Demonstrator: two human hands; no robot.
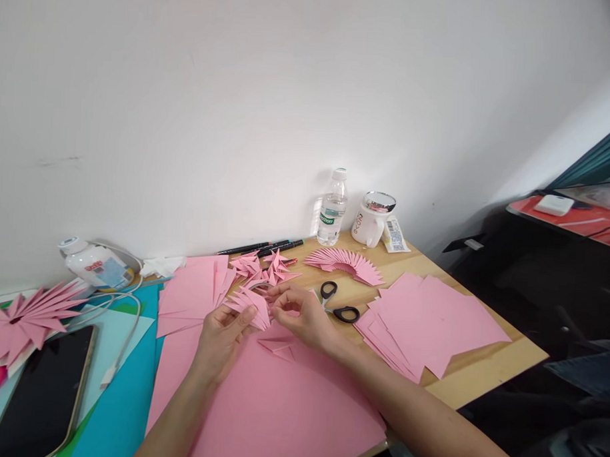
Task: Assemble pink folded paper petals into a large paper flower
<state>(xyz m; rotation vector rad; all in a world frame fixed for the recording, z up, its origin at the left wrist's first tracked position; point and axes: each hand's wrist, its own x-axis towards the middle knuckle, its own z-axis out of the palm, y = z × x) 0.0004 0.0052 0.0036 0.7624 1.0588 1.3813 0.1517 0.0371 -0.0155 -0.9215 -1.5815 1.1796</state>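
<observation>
My left hand pinches a cluster of folded pink paper pieces above a large pink sheet. Fingers curled, my right hand grips the same cluster from the right. A single folded pink piece lies on the sheet just below the hands. More folded pink pieces lie behind the hands, and a fanned row of pink pieces sits further right.
Black-handled scissors lie right of my right hand. A stack of pink squares covers the table's right end. At the back stand a water bottle, a white mug and pens. A phone and a pink paper fan lie left.
</observation>
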